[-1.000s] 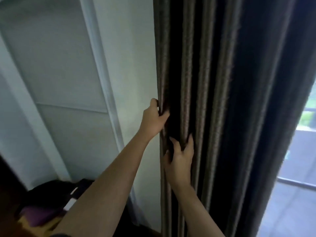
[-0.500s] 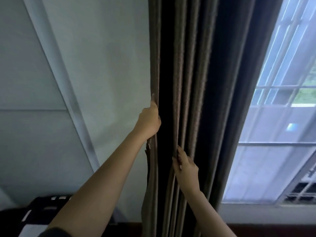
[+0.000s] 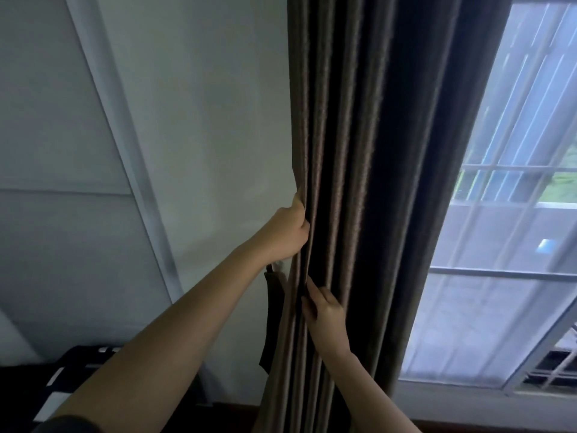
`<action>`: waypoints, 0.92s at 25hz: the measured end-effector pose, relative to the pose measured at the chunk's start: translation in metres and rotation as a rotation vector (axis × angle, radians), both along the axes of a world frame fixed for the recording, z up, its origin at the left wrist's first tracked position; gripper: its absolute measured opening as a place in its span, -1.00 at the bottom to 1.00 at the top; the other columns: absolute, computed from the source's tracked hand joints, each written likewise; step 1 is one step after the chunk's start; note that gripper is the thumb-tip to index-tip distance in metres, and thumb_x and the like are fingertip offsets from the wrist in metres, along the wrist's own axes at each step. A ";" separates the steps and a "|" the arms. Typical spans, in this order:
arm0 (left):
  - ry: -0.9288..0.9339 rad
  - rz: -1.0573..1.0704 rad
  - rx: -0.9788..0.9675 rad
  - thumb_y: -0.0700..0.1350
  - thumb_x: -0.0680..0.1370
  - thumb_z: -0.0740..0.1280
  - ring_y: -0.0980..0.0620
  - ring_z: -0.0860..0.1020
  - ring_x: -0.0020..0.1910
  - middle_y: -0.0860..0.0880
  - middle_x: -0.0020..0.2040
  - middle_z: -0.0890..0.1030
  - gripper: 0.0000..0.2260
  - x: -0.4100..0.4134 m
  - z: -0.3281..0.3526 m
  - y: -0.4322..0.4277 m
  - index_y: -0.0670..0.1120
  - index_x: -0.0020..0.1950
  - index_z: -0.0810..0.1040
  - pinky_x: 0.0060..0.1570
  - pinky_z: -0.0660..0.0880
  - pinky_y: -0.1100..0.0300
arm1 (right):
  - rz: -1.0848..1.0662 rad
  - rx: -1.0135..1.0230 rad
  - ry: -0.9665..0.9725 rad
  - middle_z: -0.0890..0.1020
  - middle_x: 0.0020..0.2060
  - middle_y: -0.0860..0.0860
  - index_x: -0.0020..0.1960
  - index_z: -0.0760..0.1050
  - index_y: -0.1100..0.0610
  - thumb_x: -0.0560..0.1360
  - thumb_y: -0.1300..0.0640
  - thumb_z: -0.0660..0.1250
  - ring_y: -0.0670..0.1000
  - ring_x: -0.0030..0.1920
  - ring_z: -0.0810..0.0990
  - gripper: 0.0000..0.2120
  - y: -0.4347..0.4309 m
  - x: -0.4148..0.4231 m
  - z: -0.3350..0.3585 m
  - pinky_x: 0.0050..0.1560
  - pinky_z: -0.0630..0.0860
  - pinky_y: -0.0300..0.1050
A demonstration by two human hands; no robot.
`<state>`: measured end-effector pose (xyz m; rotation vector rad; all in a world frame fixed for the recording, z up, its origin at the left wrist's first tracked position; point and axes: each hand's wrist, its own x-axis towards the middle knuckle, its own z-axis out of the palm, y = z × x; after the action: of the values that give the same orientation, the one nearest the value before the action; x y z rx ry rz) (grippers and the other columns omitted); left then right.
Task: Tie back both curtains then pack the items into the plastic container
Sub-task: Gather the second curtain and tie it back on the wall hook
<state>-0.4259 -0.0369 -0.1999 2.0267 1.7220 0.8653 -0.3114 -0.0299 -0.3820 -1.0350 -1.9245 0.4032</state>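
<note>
A dark brown pleated curtain [image 3: 359, 182] hangs gathered in front of me, between a white wall and a window. My left hand [image 3: 285, 234] grips the curtain's left edge, fingers curled into the folds. Lower down, my right hand [image 3: 324, 310] pinches a fold of the same curtain. A dark tie-back strap [image 3: 271, 320] hangs against the wall just left of the curtain, below my left hand. No plastic container is in view.
A white wall [image 3: 203, 120] with a panel frame fills the left side. The window [image 3: 515, 245] with a sheer white layer and bars is on the right. A black-and-white object [image 3: 78, 364] lies low at the left.
The view has swung up and right, revealing more window. My right hand has dropped lower on the curtain and now pinches a fold; my left hand keeps its grip on the edge.
</note>
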 end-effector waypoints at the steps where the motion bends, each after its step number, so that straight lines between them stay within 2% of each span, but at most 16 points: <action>1: -0.014 -0.009 -0.012 -0.19 0.62 0.05 0.04 0.50 -0.30 -0.06 -0.20 0.52 -0.49 0.002 0.001 -0.001 -0.02 0.54 -0.06 -0.33 0.44 0.36 | 0.010 -0.005 0.001 0.58 -0.04 0.10 0.38 0.36 0.17 0.49 0.35 0.30 -0.15 -0.09 0.47 -0.53 0.001 0.001 0.000 0.06 0.27 -0.57; 3: -0.033 -0.042 -0.034 -0.14 0.60 0.12 0.01 0.57 -0.12 -0.08 0.01 0.57 -0.46 0.010 0.002 0.000 -0.01 0.53 -0.02 -0.13 0.51 0.24 | 0.048 -0.023 -0.020 0.53 -0.04 0.03 0.40 0.33 0.16 0.49 0.37 0.28 -0.16 -0.09 0.47 -0.51 0.002 -0.001 -0.002 0.03 0.29 -0.62; 5: -0.036 -0.056 -0.006 -0.06 0.58 0.20 0.04 0.58 -0.03 -0.04 0.10 0.57 -0.46 0.018 0.001 0.005 -0.02 0.51 0.05 -0.04 0.53 0.24 | 0.071 -0.043 -0.014 0.49 -0.05 -0.01 0.42 0.27 0.12 0.52 0.33 0.26 -0.14 -0.11 0.48 -0.50 -0.001 -0.005 -0.002 -0.04 0.38 -0.50; 7: -0.038 0.001 0.071 -0.04 0.60 0.19 0.04 0.59 -0.09 -0.04 0.04 0.58 -0.51 0.022 -0.004 0.011 -0.10 0.48 0.13 -0.10 0.54 0.25 | 0.060 -0.025 0.022 0.53 -0.04 0.03 0.41 0.26 0.10 0.52 0.28 0.28 -0.09 -0.12 0.51 -0.51 -0.004 -0.005 -0.002 -0.06 0.51 -0.27; 8: -0.052 0.043 0.096 -0.08 0.62 0.16 0.04 0.57 -0.18 -0.05 -0.05 0.57 -0.56 0.023 -0.006 0.012 -0.14 0.46 0.16 -0.20 0.52 0.31 | 0.021 0.014 0.037 0.53 0.00 0.04 0.40 0.32 0.11 0.51 0.24 0.30 -0.08 -0.06 0.51 -0.53 -0.004 -0.002 0.000 -0.02 0.54 -0.20; 9: -0.064 0.077 0.105 -0.13 0.63 0.13 0.06 0.54 -0.28 -0.04 -0.15 0.55 -0.59 0.021 -0.008 0.013 -0.15 0.46 0.16 -0.33 0.44 0.40 | -0.050 0.069 0.069 0.51 0.08 0.06 0.35 0.38 0.12 0.49 0.18 0.34 -0.06 0.04 0.50 -0.56 -0.001 0.001 0.005 0.06 0.52 -0.16; 11: -0.055 0.112 0.105 -0.19 0.63 0.09 0.12 0.46 -0.39 0.01 -0.26 0.47 -0.57 0.014 -0.011 0.013 -0.14 0.49 0.11 -0.49 0.34 0.45 | -0.210 0.173 0.199 0.42 0.20 0.10 0.25 0.38 0.13 0.45 0.11 0.39 0.00 0.20 0.41 -0.60 0.011 0.007 0.025 0.17 0.43 -0.10; 13: -0.011 0.136 0.103 -0.21 0.62 0.09 0.13 0.44 -0.40 0.03 -0.29 0.45 -0.54 0.006 -0.010 0.013 -0.14 0.51 0.07 -0.50 0.33 0.41 | -0.245 0.186 0.249 0.34 0.29 0.14 0.23 0.34 0.11 0.46 0.16 0.37 0.08 0.28 0.37 -0.62 0.030 0.005 0.056 0.24 0.41 -0.05; 15: 0.033 0.161 0.107 -0.21 0.62 0.09 0.14 0.44 -0.40 0.05 -0.30 0.43 -0.53 0.001 -0.010 0.012 -0.15 0.51 0.05 -0.50 0.32 0.39 | -0.214 0.135 0.194 0.30 0.34 0.14 0.27 0.34 0.11 0.48 0.22 0.33 0.11 0.32 0.36 -0.61 0.046 0.001 0.081 0.29 0.41 -0.01; 17: 0.048 0.181 0.120 -0.22 0.62 0.09 0.15 0.44 -0.40 0.07 -0.31 0.43 -0.54 -0.003 -0.012 0.011 -0.16 0.51 0.07 -0.50 0.34 0.41 | -0.236 0.171 0.133 0.34 0.31 0.16 0.28 0.35 0.14 0.47 0.23 0.35 0.12 0.27 0.40 -0.59 0.054 -0.003 0.087 0.24 0.47 0.03; 20: 0.045 0.185 0.143 -0.21 0.62 0.10 0.14 0.46 -0.36 0.02 -0.25 0.47 -0.58 -0.009 -0.016 0.013 -0.16 0.48 0.14 -0.42 0.32 0.37 | -0.305 0.249 0.073 0.45 0.15 0.17 0.25 0.39 0.18 0.41 0.11 0.43 0.10 0.11 0.48 -0.54 0.054 -0.008 0.078 0.08 0.53 0.01; 23: 0.068 0.177 0.158 -0.22 0.61 0.12 0.10 0.46 -0.35 0.00 -0.26 0.47 -0.61 -0.013 -0.018 0.019 -0.15 0.44 0.18 -0.37 0.38 0.27 | -0.326 0.156 0.081 0.46 0.18 0.13 0.23 0.43 0.20 0.43 0.10 0.42 0.09 0.12 0.50 -0.57 0.055 -0.013 0.071 0.14 0.51 -0.04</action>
<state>-0.4386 -0.0177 -0.2174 2.0463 1.9502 1.0293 -0.3243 0.0255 -0.3106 -1.1835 -1.6496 0.1067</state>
